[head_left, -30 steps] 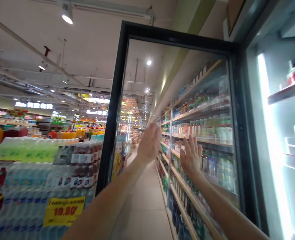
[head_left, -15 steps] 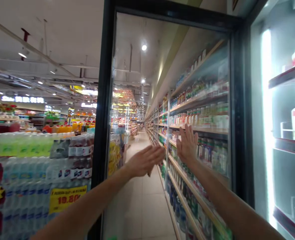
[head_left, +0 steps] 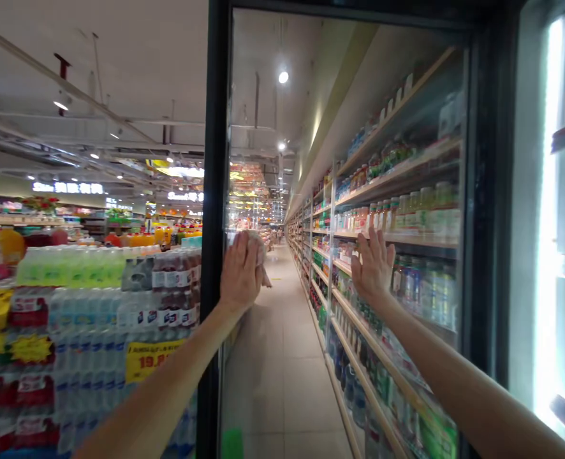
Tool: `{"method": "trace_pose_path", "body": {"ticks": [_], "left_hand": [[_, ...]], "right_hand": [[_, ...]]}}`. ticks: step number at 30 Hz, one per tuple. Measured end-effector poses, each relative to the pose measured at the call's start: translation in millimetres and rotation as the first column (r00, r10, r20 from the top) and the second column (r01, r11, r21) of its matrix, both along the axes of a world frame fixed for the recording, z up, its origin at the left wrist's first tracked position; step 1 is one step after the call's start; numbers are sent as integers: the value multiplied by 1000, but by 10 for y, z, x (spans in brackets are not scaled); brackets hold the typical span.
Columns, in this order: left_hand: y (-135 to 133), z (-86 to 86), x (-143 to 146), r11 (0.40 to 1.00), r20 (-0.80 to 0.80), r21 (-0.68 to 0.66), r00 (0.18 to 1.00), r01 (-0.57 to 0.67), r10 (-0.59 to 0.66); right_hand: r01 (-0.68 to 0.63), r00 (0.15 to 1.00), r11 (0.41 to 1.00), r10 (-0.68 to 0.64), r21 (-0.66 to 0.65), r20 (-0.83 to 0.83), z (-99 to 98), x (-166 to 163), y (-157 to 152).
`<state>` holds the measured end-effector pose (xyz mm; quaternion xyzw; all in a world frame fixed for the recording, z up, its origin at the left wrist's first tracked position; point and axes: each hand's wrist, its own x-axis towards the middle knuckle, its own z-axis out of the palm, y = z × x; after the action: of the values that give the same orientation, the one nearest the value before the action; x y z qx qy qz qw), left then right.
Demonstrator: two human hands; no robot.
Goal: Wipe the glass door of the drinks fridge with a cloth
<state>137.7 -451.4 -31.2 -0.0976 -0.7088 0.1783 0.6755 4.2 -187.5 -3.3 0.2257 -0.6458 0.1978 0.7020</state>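
A black-framed glass door (head_left: 282, 331) stands in front of me, and the aisle shows through or in its pane. My left hand (head_left: 239, 274) is at the left side of the pane, close to the upright frame (head_left: 215, 159). Under its palm and fingers is a light, crumpled cloth (head_left: 260, 247), pressed to the glass, with a corner hanging below. Farther right, my right hand (head_left: 372, 266) has its fingers spread and its palm toward the glass, holding nothing. Whether that palm fully touches the pane I cannot tell.
Stacked packs of bottled drinks (head_left: 86, 319) with yellow price signs (head_left: 148, 360) stand left of the door. Shelves of bottles (head_left: 407, 213) show in the pane on the right. A lit cooler interior (head_left: 553, 210) with dark shelf edges lies at far right.
My left hand has swept left across the glass with the cloth, from near the middle to the frame side. My right hand keeps about its place on the pane. The view has turned slightly.
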Motion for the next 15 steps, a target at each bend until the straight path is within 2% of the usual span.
{"method": "trace_pose_path", "body": {"ticks": [2,4,5,6,7,8,9,10,11,12,13,14,15], "left_hand": [[35,-133,25,972,117,-232,993,39,-12],[51,-212,42,887,247,-449,969,105,10],[39,-188,41,875,276,-471,961,115,22],[17,-122,33,899,266,-427,964,101,18],[-8,-32,18,943,227,-326,974,68,8],[-28,56,-3,990,141,-142,990,25,-5],[-32,115,-27,1000,58,-1,998,13,-12],[-15,125,-52,997,18,70,1000,8,-9],[24,83,-73,1000,40,23,999,8,-8],[80,0,-89,992,116,-127,993,16,-1],[144,-100,-100,946,231,-322,972,44,34],[205,-186,-108,864,317,-493,946,105,66],[253,-232,-115,820,349,-556,934,136,82]], "right_hand": [[-3,1000,1000,3,1,9,0,4,-2],[-3,1000,1000,3,5,16,0,5,-2],[-1,1000,1000,1,7,16,0,6,-3],[0,1000,1000,0,8,14,0,6,-4],[1,1000,1000,-1,6,12,0,7,-5],[1,1000,1000,-1,2,10,0,8,-7],[-2,1000,1000,2,0,9,0,9,-8],[-7,1000,1000,7,-3,11,0,8,-9],[-15,1000,1000,15,-3,18,-1,5,-7],[-28,999,1000,28,-2,26,-2,-1,-4],[-45,999,999,45,-1,31,-4,-8,4],[-65,997,998,65,1,34,-6,-18,14],[-84,996,996,84,4,37,-8,-28,28]]}}
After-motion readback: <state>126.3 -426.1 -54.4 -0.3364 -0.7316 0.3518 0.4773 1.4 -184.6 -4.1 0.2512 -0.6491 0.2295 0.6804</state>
